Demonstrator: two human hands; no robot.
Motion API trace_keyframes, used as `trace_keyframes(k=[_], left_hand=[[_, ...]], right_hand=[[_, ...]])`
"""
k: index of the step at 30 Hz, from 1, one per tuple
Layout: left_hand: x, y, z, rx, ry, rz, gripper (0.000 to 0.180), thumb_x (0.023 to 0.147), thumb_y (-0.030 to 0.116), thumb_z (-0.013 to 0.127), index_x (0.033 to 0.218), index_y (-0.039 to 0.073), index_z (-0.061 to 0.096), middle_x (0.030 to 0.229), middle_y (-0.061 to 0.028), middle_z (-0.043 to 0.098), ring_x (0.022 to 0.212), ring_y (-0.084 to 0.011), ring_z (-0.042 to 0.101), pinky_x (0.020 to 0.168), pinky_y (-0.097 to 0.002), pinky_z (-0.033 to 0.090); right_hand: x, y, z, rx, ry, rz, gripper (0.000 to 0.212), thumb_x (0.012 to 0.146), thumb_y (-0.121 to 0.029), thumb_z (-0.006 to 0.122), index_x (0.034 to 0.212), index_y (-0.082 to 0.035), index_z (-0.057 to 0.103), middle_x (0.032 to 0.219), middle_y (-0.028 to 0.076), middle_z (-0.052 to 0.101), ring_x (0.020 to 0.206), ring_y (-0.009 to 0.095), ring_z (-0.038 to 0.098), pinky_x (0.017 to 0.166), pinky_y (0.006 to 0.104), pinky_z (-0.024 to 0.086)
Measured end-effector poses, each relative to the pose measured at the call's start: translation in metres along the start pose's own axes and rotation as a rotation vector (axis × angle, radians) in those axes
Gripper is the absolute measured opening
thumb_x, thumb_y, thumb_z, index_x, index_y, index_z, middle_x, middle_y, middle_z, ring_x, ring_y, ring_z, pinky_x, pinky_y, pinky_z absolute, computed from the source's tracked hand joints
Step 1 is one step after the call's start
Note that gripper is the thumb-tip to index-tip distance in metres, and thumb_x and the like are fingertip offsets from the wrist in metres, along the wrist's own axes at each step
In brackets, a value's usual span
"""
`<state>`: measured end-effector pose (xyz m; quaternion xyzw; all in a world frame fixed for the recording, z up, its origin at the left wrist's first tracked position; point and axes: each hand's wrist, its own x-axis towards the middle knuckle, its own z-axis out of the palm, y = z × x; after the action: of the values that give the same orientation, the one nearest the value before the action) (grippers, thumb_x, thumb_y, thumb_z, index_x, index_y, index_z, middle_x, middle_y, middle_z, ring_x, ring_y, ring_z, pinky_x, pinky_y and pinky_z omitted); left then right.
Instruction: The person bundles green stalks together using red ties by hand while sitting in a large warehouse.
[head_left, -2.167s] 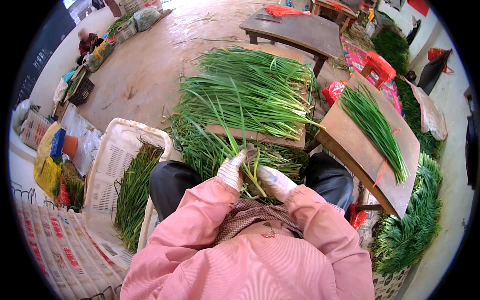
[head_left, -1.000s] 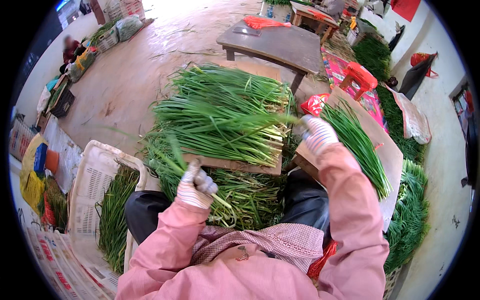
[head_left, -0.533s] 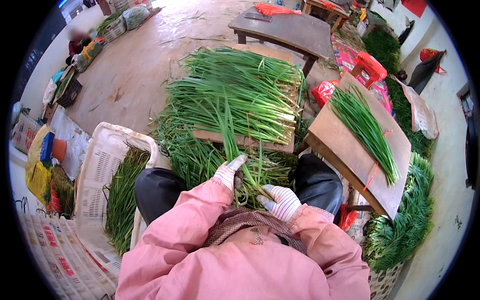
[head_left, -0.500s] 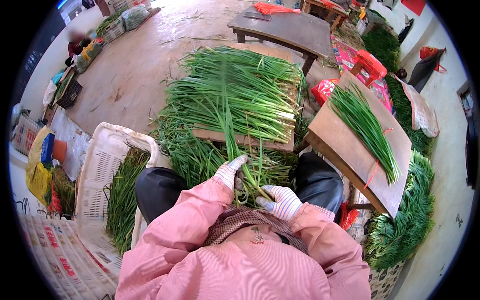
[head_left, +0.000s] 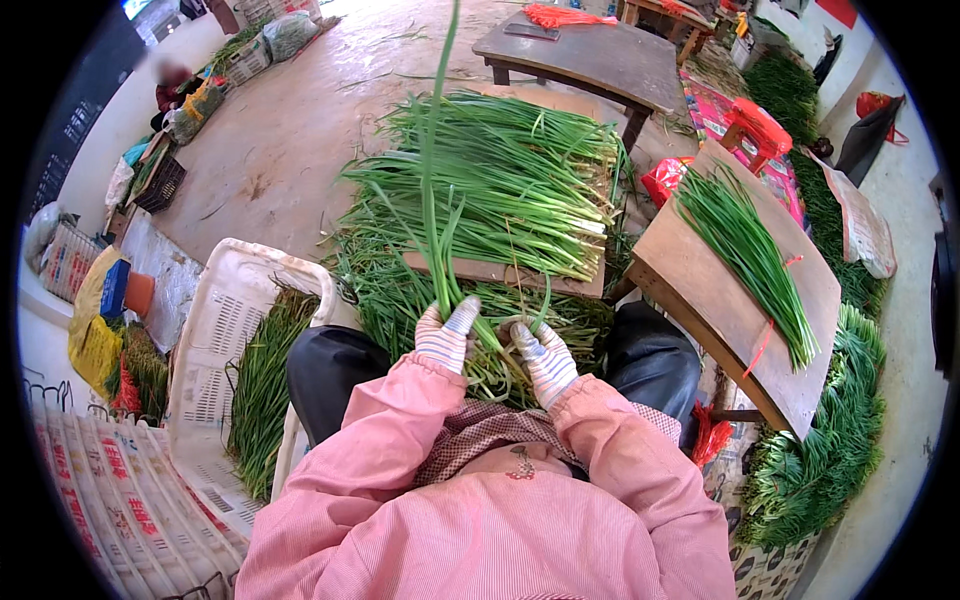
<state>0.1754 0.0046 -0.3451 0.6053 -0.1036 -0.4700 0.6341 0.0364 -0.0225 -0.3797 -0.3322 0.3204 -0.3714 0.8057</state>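
Note:
My left hand (head_left: 446,333), in a striped glove, is closed around a few long garlic chives (head_left: 436,240). Their leaves rise away from me and their pale ends point toward my right hand. The striped-gloved right hand (head_left: 543,358) is closed just beside those ends, pinching a thin leaf (head_left: 545,305); its fingertips are partly hidden. Beyond both hands, a thick layer of chives (head_left: 500,190) lies on a board (head_left: 480,272), white ends to the right. Loose leaves and trimmings (head_left: 390,310) spread below that board, between my knees.
At right, a small wooden table (head_left: 660,255) bears a bundle of chives (head_left: 745,260) with red ties. More chives (head_left: 815,440) are heaped by the wall. On the left stands a white basket (head_left: 215,340) holding greens. A dark table (head_left: 580,60) and a seated person (head_left: 172,88) are farther off.
My left hand has tilted the chives more upright. The right hand has moved up and right, off the stalk's pale end, and now pinches a thin leaf. The view has shifted slightly.

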Motion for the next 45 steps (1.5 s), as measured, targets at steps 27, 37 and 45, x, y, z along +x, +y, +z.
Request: trace_keyframes(k=[27, 37, 45], left_hand=[[0.03, 0.132, -0.063, -0.733, -0.235, 0.154, 0.016, 0.078, 0.024, 0.06, 0.083, 0.008, 0.06, 0.061, 0.0003, 0.054, 0.048, -0.0098, 0.049, 0.041, -0.0226, 0.042], [0.093, -0.045, 0.067, -0.596, -0.402, -0.575, 0.038, 0.073, 0.006, 0.054, 0.11, 0.008, 0.049, 0.1, -0.0142, 0.056, 0.104, -0.0368, 0.048, 0.083, -0.0574, 0.039], [0.169, -0.01, 0.086, -0.182, -0.256, -0.178, 0.033, 0.074, 0.01, 0.062, 0.106, 0.009, 0.057, 0.087, -0.0091, 0.062, 0.071, -0.0212, 0.059, 0.061, -0.0371, 0.052]], right_hand=[[0.05, -0.136, -0.045, -2.047, 0.067, -0.559, 0.027, 0.075, -0.032, 0.06, 0.092, -0.012, 0.058, 0.087, 0.011, 0.058, 0.087, 0.03, 0.055, 0.073, 0.0416, 0.046], [0.135, -0.134, -0.058, -2.18, 0.046, 0.025, 0.03, 0.08, -0.027, 0.051, 0.107, -0.014, 0.05, 0.105, 0.014, 0.057, 0.09, 0.032, 0.058, 0.074, 0.0429, 0.048], [0.201, -0.15, -0.075, -2.036, 0.201, 0.187, 0.033, 0.085, -0.029, 0.043, 0.108, -0.007, 0.05, 0.101, 0.016, 0.059, 0.094, 0.031, 0.058, 0.08, 0.0412, 0.046]])
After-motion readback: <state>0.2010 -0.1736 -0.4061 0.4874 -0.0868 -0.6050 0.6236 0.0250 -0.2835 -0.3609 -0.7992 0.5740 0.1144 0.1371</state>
